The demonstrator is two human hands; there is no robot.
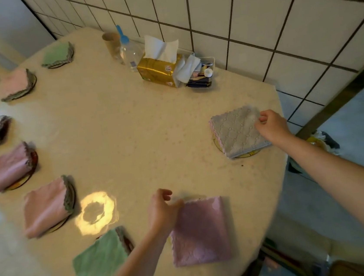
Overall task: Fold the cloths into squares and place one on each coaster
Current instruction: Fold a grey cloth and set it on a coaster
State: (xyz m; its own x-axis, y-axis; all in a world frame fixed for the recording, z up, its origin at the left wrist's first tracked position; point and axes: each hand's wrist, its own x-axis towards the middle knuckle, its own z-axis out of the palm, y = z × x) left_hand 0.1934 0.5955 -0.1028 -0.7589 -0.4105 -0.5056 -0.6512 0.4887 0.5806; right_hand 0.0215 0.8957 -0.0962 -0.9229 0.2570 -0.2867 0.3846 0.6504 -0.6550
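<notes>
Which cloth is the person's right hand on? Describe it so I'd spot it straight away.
Start at the gold tissue pack by the tiled wall, then drop toward the table's right edge. There a folded cloth lies on a yellow coaster, with the right hand pinching its corner. It is the only grey one with pink trim; the others are pink, green or whitish.

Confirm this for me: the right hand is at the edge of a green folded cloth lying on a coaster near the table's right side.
Not quite. The head view shows the right hand at the edge of a grey cloth, not a green one. The rest holds: it is folded and lies on a coaster near the table's right side.
</notes>
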